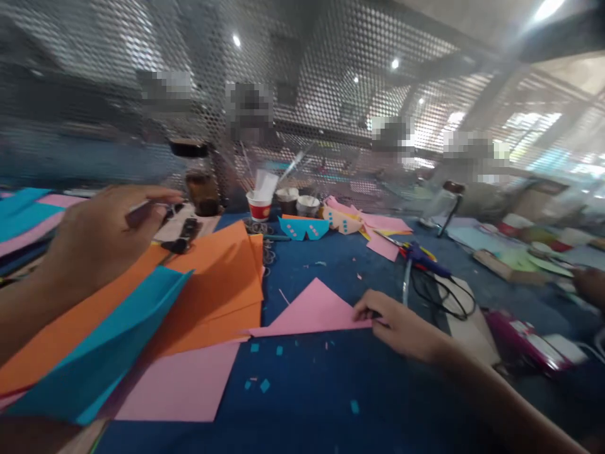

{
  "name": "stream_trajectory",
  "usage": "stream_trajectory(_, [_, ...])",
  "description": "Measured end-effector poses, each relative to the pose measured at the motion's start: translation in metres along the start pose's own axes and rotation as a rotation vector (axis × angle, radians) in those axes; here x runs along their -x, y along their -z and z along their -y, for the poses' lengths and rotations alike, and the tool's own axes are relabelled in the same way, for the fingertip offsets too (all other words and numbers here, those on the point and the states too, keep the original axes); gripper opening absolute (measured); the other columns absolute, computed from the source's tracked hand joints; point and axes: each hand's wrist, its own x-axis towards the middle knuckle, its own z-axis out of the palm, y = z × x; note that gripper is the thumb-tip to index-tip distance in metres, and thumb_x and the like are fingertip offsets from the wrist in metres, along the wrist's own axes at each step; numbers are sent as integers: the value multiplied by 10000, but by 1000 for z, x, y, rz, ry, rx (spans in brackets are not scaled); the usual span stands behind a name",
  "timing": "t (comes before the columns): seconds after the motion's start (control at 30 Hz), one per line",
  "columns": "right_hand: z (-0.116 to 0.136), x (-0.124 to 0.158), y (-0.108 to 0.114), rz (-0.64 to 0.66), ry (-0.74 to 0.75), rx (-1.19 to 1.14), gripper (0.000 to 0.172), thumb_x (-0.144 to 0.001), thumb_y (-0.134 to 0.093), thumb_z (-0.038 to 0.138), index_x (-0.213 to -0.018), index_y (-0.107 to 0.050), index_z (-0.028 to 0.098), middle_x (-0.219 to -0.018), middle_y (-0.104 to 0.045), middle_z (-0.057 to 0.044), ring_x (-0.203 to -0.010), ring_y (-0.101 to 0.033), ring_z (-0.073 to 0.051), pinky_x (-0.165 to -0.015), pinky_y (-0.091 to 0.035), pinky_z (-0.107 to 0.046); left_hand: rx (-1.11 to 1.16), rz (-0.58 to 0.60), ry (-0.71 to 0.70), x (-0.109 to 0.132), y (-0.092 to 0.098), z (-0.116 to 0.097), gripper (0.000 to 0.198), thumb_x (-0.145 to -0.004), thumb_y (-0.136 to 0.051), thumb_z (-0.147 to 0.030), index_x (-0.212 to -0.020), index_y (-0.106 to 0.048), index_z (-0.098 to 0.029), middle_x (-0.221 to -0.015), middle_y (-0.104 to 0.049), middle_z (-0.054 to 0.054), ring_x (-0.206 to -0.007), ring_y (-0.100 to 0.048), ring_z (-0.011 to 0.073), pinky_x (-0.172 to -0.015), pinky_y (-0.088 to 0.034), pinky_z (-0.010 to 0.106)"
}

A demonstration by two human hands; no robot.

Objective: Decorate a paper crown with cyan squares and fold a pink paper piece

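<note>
A pink sheet of paper folded into a triangle (314, 309) lies on the blue tabletop. My right hand (401, 325) pinches its right corner, fingers closed. On the left, my left hand (106, 233) hovers above the orange sheets (222, 277), its thumb and fingers closed around a small dark object (142, 214) too blurred to name. A folded turquoise sheet (113, 347) rests on the orange ones, with a pink sheet (184, 384) beneath. Beyond the left fingertips is a small black item (184, 236). Tiny turquoise squares (265, 385) are scattered in front of the triangle.
Behind stand a jar with a dark lid (201, 183), paper cups (259, 207) and two paper masks, one turquoise (305, 228), one peach (343, 221). To the right are a blue glue gun (425, 260) with its black cable and a magenta object (527, 340). Another person's hand (590, 287) shows at the right edge.
</note>
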Motion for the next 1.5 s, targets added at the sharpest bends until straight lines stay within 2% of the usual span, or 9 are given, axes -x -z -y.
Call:
stream_trajectory(0.1, [0, 0, 1, -9, 10, -14, 453, -787, -504, -32, -1110, -712, 209, -1142, -732, -62, -1074, -672, -214, -971, -524, -366, 209, 241, -281, 42, -5, -55, 485, -1003, -425, -563, -1292, -764, -371, -1296, -785, -69, -1221, -723, 323, -1123, -560, 510])
stream_trajectory(0.2, [0, 0, 2, -7, 25, -11, 452, -795, -499, -47, -1101, -715, 207, -1140, -731, -55, -1049, -662, -205, -950, -524, -351, 344, 439, -576, 88, -25, -84, 458, -1047, -460, -433, -1418, -687, -575, -1295, -815, -77, -1186, -764, 303, -1039, -639, 525])
stream_trajectory(0.3, [2, 1, 2, -5, 38, -2, 456, -806, -490, -55, -1105, -712, 208, -1145, -729, -51, -1038, -661, -200, -947, -523, -349, 343, 448, -670, 112, -46, -87, 494, -1050, -535, -349, -1494, -656, -527, -1322, -820, -25, -1185, -782, 278, -989, -676, 496])
stream_trajectory(0.53, [9, 2, 4, -22, 55, 24, 454, -833, -489, -55, -1125, -715, 209, -1173, -724, -50, -1075, -664, -199, -965, -509, -352, 312, 364, -816, 125, -68, -98, 431, -1086, -471, -320, -1422, -732, -389, -1285, -836, 37, -1137, -784, 277, -963, -672, 482])
stream_trajectory(0.7, [11, 2, 5, -24, 45, 50, 454, -837, -490, -59, -1117, -721, 213, -1166, -727, -49, -1076, -664, -197, -961, -502, -349, 292, 321, -843, 138, -80, -119, 482, -1103, -487, -423, -1571, -604, -401, -1302, -827, 32, -1126, -764, 298, -911, -650, 497])
stream_trajectory(0.9, [14, -1, 1, -54, 26, 62, 365, -889, -514, -41, -1074, -728, 189, -1150, -734, -57, -1027, -665, -189, -937, -489, -349, 315, 274, -875, 140, -78, -123, 573, -1119, -487, -437, -1687, -462, -366, -1256, -836, 62, -1021, -769, 299, -816, -625, 475])
stream_trajectory(1.13, [22, -10, -22, -207, 12, 57, 252, -969, -593, 21, -1063, -735, 207, -1121, -742, -47, -1046, -662, -197, -954, -476, -371, 249, 286, -905, 141, -74, -124, 409, -1149, -499, -338, -1471, -665, -149, -1323, -804, 108, -1122, -736, 267, -938, -582, 405])
stream_trajectory(1.3, [33, -14, -33, -231, 29, 97, 76, -997, -711, 142, -991, -728, 216, -1053, -736, -32, -1049, -657, -211, -969, -470, -385, 266, 267, -900, 140, -74, -127, 397, -1154, -495, -352, -1435, -677, -138, -1282, -810, 112, -1075, -730, 269, -909, -562, 408])
stream_trajectory(1.5, [38, -18, -42, -278, 17, 143, 69, -973, -761, 175, -964, -700, 206, -1025, -723, -18, -1015, -644, -199, -984, -448, -386, 256, 308, -893, 141, -77, -125, 429, -1162, -495, -410, -1463, -657, -150, -1305, -795, 112, -1099, -721, 265, -921, -545, 405])
